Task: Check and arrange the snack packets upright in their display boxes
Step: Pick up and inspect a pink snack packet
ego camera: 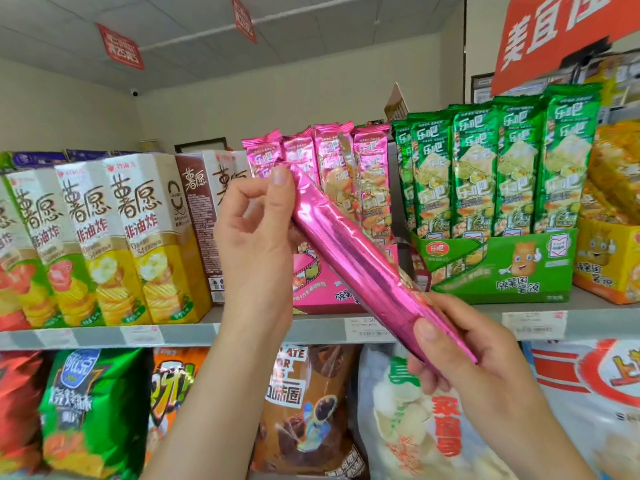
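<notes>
Slant matters most here: the pink packet (363, 268) lies diagonally across the middle of the frame, with its upper end toward the upper left and its lower end toward the lower right, well off the upright the task asks for. The left hand (256, 220) pinches the upper end, thumb laid on the foil and fingers curled behind. The right hand (460, 362) grips the lower end, thumb on top and fingers wrapped beneath. Both hold it in the air in front of the shelf (86, 336), and as far as I can see it touches nothing else. Directly behind it, between the two hands, sits the pink display box (329, 304), with the standing pink packets (374, 168) rising from it at upper centre, a few of them leaning a little. The left hand and the upper end are nearer that row, so I judge the next move is to swing the lower end under the upper one until the packet stands, then lower it into a gap in the box. Where that gap is I cannot tell, since hands and packet hide much of the box. To the right, the green display box (502, 265) holds green packets (502, 161) upright and close together. Cartons (145, 237) stand at the left of the same shelf and bags (304, 410) fill the shelf below, so room looks tight on either side
</notes>
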Demonstrator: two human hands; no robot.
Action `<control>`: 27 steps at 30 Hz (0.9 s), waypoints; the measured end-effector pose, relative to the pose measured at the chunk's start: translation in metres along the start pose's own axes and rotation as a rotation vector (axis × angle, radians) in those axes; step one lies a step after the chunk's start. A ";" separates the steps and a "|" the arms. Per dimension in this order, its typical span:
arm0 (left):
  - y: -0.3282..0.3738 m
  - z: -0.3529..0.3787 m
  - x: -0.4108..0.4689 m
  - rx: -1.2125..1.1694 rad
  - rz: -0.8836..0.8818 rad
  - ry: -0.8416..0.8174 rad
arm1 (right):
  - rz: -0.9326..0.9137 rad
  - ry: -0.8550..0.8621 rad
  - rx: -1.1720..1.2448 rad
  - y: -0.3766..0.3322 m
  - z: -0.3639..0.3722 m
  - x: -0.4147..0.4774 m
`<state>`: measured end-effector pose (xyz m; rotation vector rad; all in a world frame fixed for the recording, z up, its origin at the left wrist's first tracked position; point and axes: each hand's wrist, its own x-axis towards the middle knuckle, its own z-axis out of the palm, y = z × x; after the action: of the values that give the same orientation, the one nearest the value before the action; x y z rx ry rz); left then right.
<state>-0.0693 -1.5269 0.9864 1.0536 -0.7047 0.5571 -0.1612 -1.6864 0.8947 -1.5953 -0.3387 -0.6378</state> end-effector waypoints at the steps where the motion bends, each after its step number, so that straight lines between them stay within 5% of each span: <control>1: -0.001 -0.001 -0.003 -0.017 -0.007 0.011 | 0.032 -0.038 0.023 -0.001 -0.001 -0.002; 6: -0.008 -0.008 -0.017 -0.169 -0.137 0.017 | 0.153 -0.217 0.251 -0.001 0.002 -0.011; 13: -0.016 -0.015 -0.038 -0.008 -0.274 -0.176 | 0.200 -0.029 0.258 0.006 0.023 -0.021; 21: -0.022 -0.020 -0.047 -0.246 -0.313 -0.211 | 0.270 -0.200 0.527 0.003 0.032 -0.031; 27: -0.023 -0.019 -0.050 -0.253 -0.408 -0.167 | 0.074 0.077 -0.034 0.014 0.054 -0.038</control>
<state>-0.0810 -1.5226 0.9294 0.9765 -0.6619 0.0265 -0.1726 -1.6293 0.8604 -1.6039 -0.2121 -0.6490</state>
